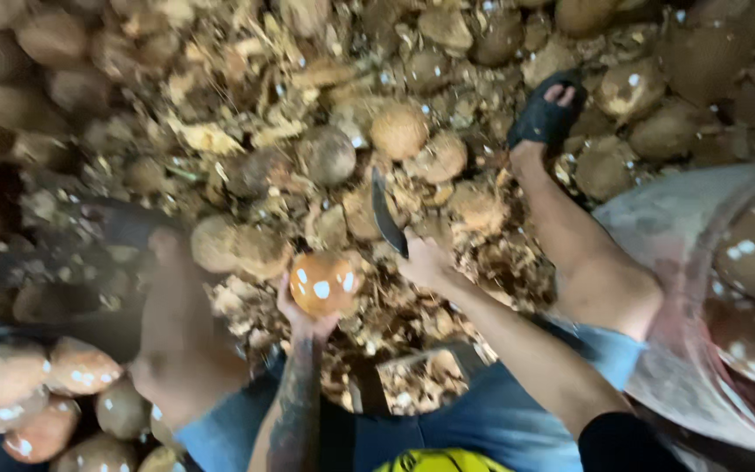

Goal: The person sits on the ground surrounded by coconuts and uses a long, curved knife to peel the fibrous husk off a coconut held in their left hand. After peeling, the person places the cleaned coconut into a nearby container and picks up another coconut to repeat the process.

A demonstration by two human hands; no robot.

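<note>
Looking straight down here: the left hand has its grip clamped under a wet, peeled coconut, holding it up dead centre of the view, while the right hand sits just at three o'clock of it, grip closed tight around the handle of a dark-bladed knife whose blade points up toward twelve o'clock. By my read this is the trimming step on the shell, blade raised and not touching the nut; the next stroke would call for a steady hold below and fingers kept well under the line of the cut. Around them, the floor is thick with husk scraps and unpeeled brown coconuts from ten through two o'clock. A sandalled foot rests at one o'clock, with the bare leg running down toward four. Finished glossy nuts sit in a heap at eight o'clock and in a sack at four o'clock. Both knees crowd close on either side, leaving little swing room.
</note>
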